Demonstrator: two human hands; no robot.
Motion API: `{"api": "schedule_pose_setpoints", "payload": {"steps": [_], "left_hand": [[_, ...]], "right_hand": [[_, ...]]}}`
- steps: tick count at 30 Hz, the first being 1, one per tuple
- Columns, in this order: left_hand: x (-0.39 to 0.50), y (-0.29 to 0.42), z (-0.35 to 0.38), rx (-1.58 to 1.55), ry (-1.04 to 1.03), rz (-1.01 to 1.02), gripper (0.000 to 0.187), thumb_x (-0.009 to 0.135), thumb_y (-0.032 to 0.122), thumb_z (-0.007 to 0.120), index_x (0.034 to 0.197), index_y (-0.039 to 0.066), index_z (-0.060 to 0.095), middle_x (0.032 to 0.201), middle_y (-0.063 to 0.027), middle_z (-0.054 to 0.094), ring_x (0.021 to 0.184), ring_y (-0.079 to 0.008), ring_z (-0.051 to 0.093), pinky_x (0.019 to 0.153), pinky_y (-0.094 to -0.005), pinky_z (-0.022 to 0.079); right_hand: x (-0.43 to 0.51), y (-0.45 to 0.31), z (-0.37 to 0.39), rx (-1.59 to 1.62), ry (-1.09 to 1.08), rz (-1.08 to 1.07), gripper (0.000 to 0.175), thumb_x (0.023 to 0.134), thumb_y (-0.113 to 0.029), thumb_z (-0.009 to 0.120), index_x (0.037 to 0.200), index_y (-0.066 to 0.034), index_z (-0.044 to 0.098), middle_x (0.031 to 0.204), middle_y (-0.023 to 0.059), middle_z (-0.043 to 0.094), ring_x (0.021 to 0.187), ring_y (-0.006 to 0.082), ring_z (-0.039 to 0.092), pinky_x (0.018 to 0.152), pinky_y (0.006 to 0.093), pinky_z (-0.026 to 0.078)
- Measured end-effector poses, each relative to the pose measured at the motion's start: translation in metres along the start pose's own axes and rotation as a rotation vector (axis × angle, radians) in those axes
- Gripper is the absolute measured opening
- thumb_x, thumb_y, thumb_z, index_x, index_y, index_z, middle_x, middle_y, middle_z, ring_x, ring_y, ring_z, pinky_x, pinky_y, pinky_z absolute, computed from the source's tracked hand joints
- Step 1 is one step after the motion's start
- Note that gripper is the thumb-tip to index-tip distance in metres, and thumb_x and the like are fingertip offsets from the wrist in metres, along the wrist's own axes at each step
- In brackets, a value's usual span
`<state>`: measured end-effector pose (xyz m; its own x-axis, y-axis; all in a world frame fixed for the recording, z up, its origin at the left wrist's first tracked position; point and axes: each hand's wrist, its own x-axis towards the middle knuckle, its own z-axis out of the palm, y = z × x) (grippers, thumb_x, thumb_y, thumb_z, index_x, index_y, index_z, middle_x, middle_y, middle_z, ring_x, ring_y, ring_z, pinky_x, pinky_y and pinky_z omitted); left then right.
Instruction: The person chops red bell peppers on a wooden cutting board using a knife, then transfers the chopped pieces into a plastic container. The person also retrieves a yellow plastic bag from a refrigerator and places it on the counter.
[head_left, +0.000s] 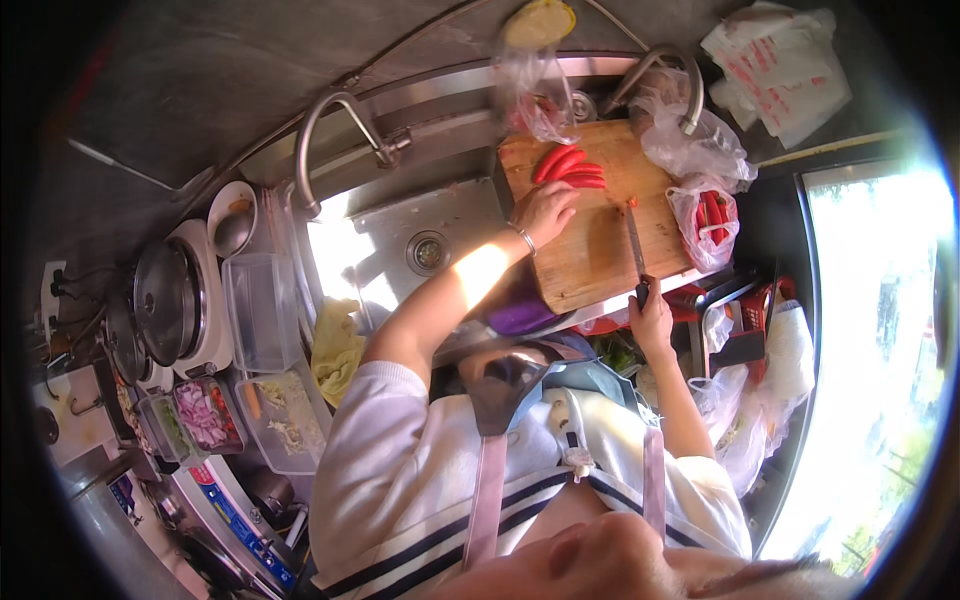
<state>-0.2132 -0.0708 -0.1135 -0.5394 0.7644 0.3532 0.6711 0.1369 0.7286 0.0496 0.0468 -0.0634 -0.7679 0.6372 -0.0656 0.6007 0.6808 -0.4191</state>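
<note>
Several long red chili peppers (568, 165) lie side by side at the far left of a wooden cutting board (600, 259). My left hand (546, 213) reaches over the board, its fingertips at the near end of the peppers. Whether those fingers grip one is hidden. By the board's near right edge, my right hand (651, 321) is closed around the black handle of a kitchen knife (635, 244). The blade points away from me, low over or on the wood. A small red pepper piece (633, 202) sits by the knife tip.
The board rests beside a steel sink (472, 225) with a curved faucet (304, 150). A plastic bag of red peppers (703, 225) touches its right side; another faucet (697, 97) arches over the far right. Plastic food containers (281, 420) and a lidded pan (165, 300) stand left.
</note>
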Motion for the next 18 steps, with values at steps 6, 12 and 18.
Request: {"api": "schedule_pose_setpoints", "payload": {"steps": [6, 12, 18], "left_hand": [[0.043, -0.022, 0.07, 0.365, 0.043, 0.134, 0.029, 0.077, 0.002, 0.058, 0.105, 0.01, 0.064, 0.109, -0.0064, 0.061, 0.104, -0.028, 0.055, 0.093, -0.0379, 0.045], [-0.014, -0.004, 0.057, 0.101, -0.072, 0.194, 0.028, 0.073, 0.0, 0.058, 0.097, 0.012, 0.066, 0.1, -0.005, 0.061, 0.098, -0.0274, 0.055, 0.089, -0.0382, 0.046], [-0.063, 0.032, 0.048, 0.168, -0.109, 0.1, 0.033, 0.068, 0.001, 0.059, 0.099, 0.009, 0.066, 0.101, -0.0118, 0.057, 0.098, -0.0332, 0.054, 0.088, -0.0408, 0.045]], "right_hand": [[-0.012, 0.017, -0.006, 0.118, -0.003, 0.002, 0.048, 0.08, -0.012, 0.065, 0.124, -0.0047, 0.046, 0.096, 0.0229, 0.064, 0.086, 0.0398, 0.064, 0.073, 0.0459, 0.051], [-0.014, 0.002, -0.022, 0.422, -0.088, 0.056, 0.038, 0.084, -0.015, 0.064, 0.118, -0.0057, 0.051, 0.077, 0.0236, 0.062, 0.076, 0.0422, 0.062, 0.065, 0.0459, 0.048], [-0.015, -0.013, -0.028, 0.162, -0.283, -0.051, 0.034, 0.085, -0.021, 0.062, 0.115, -0.0079, 0.054, 0.081, 0.022, 0.065, 0.076, 0.0396, 0.063, 0.066, 0.0462, 0.051]]}}
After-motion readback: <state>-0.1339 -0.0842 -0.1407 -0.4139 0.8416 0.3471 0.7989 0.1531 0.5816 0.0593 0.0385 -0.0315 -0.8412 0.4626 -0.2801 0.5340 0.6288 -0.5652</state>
